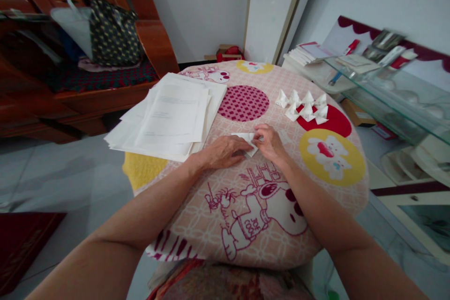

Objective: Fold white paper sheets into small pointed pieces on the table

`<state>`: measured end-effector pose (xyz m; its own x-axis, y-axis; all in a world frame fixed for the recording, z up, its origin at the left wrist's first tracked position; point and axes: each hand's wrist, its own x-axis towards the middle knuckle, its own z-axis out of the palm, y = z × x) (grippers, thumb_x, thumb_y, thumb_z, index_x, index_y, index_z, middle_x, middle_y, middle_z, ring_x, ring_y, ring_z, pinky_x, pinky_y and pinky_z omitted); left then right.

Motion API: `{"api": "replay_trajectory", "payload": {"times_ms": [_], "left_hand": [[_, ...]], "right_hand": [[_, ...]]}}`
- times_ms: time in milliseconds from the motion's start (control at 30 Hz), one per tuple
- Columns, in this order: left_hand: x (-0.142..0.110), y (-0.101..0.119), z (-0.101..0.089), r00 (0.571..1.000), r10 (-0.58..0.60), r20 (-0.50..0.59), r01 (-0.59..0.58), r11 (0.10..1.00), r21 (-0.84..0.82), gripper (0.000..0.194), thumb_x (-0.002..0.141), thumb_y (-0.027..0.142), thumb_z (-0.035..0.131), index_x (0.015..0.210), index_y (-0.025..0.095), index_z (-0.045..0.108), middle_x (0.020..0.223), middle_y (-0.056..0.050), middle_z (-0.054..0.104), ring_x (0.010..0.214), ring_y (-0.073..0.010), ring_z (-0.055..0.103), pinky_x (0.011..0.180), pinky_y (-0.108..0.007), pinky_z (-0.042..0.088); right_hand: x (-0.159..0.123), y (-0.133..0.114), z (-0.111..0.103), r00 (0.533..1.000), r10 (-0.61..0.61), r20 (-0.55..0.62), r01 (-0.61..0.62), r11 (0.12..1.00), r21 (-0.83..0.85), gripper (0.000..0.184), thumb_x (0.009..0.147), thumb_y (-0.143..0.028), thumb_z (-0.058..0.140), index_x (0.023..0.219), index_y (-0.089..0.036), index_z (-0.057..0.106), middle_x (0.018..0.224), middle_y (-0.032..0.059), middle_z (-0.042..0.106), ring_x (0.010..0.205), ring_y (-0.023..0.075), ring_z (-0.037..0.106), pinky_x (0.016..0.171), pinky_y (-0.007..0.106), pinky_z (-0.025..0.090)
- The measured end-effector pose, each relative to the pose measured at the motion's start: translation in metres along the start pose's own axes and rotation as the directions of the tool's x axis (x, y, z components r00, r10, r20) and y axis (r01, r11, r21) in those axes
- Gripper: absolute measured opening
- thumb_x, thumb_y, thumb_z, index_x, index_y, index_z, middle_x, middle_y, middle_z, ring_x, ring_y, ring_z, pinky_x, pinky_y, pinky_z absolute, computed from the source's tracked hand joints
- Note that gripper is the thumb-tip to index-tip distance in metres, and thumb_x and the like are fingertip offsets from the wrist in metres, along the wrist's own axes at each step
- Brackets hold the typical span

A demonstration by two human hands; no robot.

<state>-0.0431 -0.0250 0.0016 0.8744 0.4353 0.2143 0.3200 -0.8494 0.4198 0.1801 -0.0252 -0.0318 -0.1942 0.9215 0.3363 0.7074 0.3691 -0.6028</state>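
Note:
A small piece of folded white paper (250,149) lies on the patterned tablecloth in front of me. My left hand (225,151) rests on its left part, palm down, with the fingers stretched out flat and covering some of it. At the paper's right edge, my right hand (269,143) pinches it between thumb and curled fingers. Beyond my right hand stand several small folded paper pieces (307,107) with pointed tops, set out in two rows. To the left, a stack of white paper sheets (172,112) lies fanned out, with faint print on the top one.
The round table (253,248) has a cloth with cartoon figures. A glass-shelved cabinet (393,93) with cups and papers borders it on the right. At the back left, a wooden bench (116,98) carries a dark patterned bag (114,33). A red mat (28,243) lies on the floor.

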Motion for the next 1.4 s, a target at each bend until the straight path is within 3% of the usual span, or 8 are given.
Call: {"api": "replay_trajectory", "payload": {"times_ms": [267,567,767,867,1200,1400], "left_hand": [[0.000,0.002,0.003,0.999,0.009,0.051,-0.015,0.993,0.116,0.036,0.093,0.017,0.059,0.126,0.021,0.069,0.126,-0.009,0.070,0.111,-0.0225,0.068,0.095,-0.036,0.055],[0.000,0.003,0.004,0.998,0.020,0.061,-0.028,0.990,0.136,0.035,0.090,0.014,0.060,0.123,0.022,0.071,0.142,-0.009,0.063,0.122,-0.0270,0.065,0.100,-0.042,0.056],[0.000,0.000,0.007,0.998,0.033,0.056,-0.040,0.992,0.123,0.035,0.091,0.016,0.060,0.123,0.022,0.070,0.136,-0.010,0.067,0.122,-0.0275,0.065,0.101,-0.044,0.055],[0.000,0.000,0.007,0.998,0.030,0.061,-0.037,0.992,0.120,0.034,0.092,0.017,0.059,0.124,0.021,0.070,0.135,-0.010,0.068,0.122,-0.0274,0.065,0.101,-0.044,0.055],[0.001,0.003,0.006,0.998,0.011,0.067,-0.019,0.993,0.117,0.036,0.091,0.016,0.059,0.125,0.021,0.070,0.136,-0.011,0.067,0.123,-0.0280,0.065,0.101,-0.044,0.056],[0.001,0.002,0.007,0.997,-0.001,0.073,-0.008,0.992,0.122,0.035,0.092,0.017,0.059,0.125,0.021,0.070,0.136,-0.011,0.067,0.122,-0.0274,0.065,0.101,-0.043,0.055]], "right_hand": [[0.002,0.000,0.003,1.000,0.007,-0.009,-0.008,1.000,-0.021,0.018,0.070,-0.006,0.073,0.063,-0.020,0.065,0.105,0.0098,0.070,0.105,0.0264,0.064,0.097,0.042,0.049],[0.003,-0.003,0.004,0.999,0.027,-0.019,-0.027,0.999,-0.026,0.018,0.069,-0.007,0.074,0.062,-0.020,0.065,0.102,0.0099,0.070,0.103,0.0273,0.064,0.095,0.043,0.050],[0.001,0.002,-0.010,0.999,0.042,0.027,-0.045,0.993,0.106,0.012,0.070,-0.009,0.073,0.073,-0.021,0.073,0.107,0.0073,0.072,0.104,0.0246,0.067,0.098,0.042,0.051],[-0.004,0.006,-0.018,0.994,0.056,0.090,-0.069,0.986,0.150,0.021,0.068,-0.007,0.072,0.084,-0.020,0.076,0.120,0.0090,0.071,0.111,0.0251,0.067,0.097,0.042,0.053],[-0.006,0.006,-0.024,0.989,-0.012,0.145,0.006,0.999,0.041,0.034,0.064,-0.006,0.078,0.095,-0.018,0.075,0.128,0.0144,0.067,0.121,0.0299,0.063,0.107,0.049,0.047],[-0.004,0.014,-0.028,0.996,0.004,0.085,-0.007,0.999,0.031,0.028,0.064,-0.004,0.073,0.088,-0.020,0.073,0.115,0.0107,0.072,0.112,0.0283,0.066,0.102,0.046,0.049]]}}
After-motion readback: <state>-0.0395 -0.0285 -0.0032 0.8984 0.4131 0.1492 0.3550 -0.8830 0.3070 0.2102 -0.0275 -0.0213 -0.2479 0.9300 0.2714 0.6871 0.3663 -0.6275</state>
